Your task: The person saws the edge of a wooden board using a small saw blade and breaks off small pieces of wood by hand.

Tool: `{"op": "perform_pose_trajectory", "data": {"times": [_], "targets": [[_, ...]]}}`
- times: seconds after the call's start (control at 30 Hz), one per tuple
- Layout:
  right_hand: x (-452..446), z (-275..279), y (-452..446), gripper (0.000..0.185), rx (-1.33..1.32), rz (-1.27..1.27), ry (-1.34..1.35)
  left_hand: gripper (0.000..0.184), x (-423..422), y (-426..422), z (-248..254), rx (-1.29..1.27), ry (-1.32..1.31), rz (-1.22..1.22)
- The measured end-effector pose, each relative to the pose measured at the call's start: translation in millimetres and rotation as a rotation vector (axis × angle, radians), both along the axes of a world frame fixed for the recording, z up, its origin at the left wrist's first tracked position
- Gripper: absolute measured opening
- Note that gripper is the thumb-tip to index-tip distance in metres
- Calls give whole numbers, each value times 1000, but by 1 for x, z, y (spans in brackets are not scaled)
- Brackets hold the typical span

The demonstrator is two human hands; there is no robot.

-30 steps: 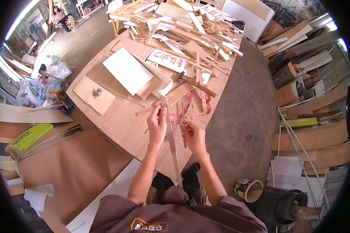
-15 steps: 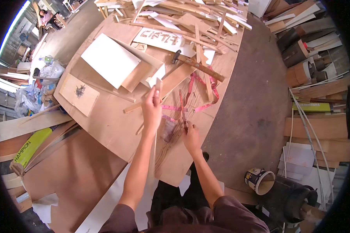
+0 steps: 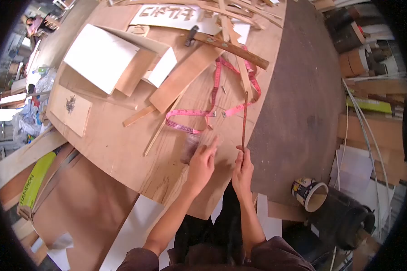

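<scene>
In the head view, my right hand (image 3: 243, 174) is closed around the lower end of a thin reddish-brown strip (image 3: 244, 119), which points up and away from me near the table's right edge. My left hand (image 3: 202, 169) is a little to its left, over the near part of the table. Its fingers reach forward, blurred at the tips, and I see nothing held in them. Partly behind that hand lies a small dark purplish object (image 3: 190, 148) whose kind I cannot make out. A pink measuring tape (image 3: 216, 86) curls across the wood just beyond.
A hammer (image 3: 230, 47) lies toward the far right of the wooden table (image 3: 117, 149). White-faced boards (image 3: 99, 56), a thin wood stick (image 3: 160, 133) and a panel with a pile of nails (image 3: 71, 105) lie leftward. A bucket (image 3: 309, 194) stands on the floor at right.
My left hand has come down and right, and the pale wood piece that was in it no longer shows there. My right hand has shifted right with the strip. The view has tilted down.
</scene>
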State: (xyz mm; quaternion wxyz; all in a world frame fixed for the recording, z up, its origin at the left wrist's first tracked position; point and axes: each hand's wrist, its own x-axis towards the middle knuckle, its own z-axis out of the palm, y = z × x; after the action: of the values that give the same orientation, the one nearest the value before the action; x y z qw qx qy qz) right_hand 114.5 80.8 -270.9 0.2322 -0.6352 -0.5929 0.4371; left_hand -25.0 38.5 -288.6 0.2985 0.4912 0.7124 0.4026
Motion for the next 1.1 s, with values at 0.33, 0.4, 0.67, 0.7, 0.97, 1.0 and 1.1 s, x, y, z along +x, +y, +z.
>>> {"op": "perform_pose_trajectory", "data": {"times": [0.33, 0.4, 0.67, 0.7, 0.97, 1.0, 1.1], "targets": [[49, -24, -25, 31, 37, -187, -7, 55, 68, 19, -27, -79, 375, -285], [52, -26, -23, 31, -41, -223, 37, 53, 70, 24, -30, -60, 449, -287], [66, -31, -16, 36, -146, -316, 190, 34, 73, 51, -28, -14, 455, -414], [65, -32, -15, 36, -142, -318, 203, 34, 72, 52, -30, -11, 467, -416], [46, -36, -4, 38, -132, -317, 143, 28, 73, 56, -41, 34, 457, -439], [45, -33, -2, 38, -168, -312, 152, 28, 74, 57, -37, 34, 460, -439], [38, -38, -2, 38, -103, -321, 140, 29, 75, 54, -32, -46, 584, -433]]}}
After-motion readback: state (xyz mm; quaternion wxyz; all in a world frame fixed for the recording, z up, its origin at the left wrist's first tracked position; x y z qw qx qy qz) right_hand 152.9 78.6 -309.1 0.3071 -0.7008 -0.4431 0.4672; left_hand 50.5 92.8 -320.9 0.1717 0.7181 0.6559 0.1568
